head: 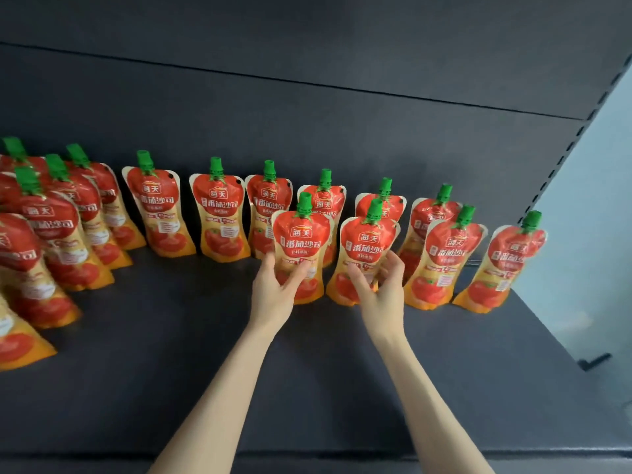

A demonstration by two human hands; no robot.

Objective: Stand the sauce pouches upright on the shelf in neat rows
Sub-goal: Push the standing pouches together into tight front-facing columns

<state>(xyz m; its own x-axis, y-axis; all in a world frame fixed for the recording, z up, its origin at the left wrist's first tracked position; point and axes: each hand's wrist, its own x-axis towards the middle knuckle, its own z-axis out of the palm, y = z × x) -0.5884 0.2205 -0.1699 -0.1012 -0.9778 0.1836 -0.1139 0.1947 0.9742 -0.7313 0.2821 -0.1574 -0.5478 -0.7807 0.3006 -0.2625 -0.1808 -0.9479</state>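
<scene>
Red and yellow tomato sauce pouches with green caps stand upright on a dark shelf [178,354]. A back row [219,213] runs along the rear panel, and a second row stands in front of it on the right. My left hand [273,292] grips the lower part of one front pouch [301,241], which stands on the shelf. My right hand [379,285] has its fingers curled round the lower part of the neighbouring pouch [367,248]. Two more front pouches [444,261] stand further right.
Several pouches crowd together at the left [51,241], in rows reaching toward the shelf's front edge. The dark back panel [307,131] rises behind. The shelf's right end meets a perforated upright [561,155] and a pale wall.
</scene>
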